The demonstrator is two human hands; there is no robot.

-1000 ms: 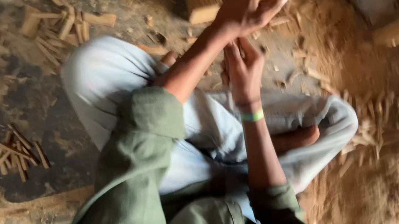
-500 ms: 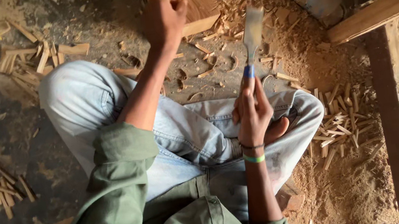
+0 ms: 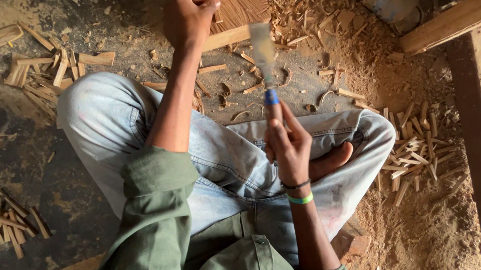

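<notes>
A flat wooden block is steadied upright on the floor by the left hand, closed over its top edge; a blue-handled flat steel chisel is gripped in the right hand, blade raised toward the block, presumably for splitting; pale wooden splints lie beside the knee.

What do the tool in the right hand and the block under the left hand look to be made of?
Tool: flat grey blade, likely dull metal; the blue band at the grip could be tape or plastic. Block: raw unfinished wood, with visible grain and matching shavings around it. The left hand grips a wooden stick on it.
</notes>
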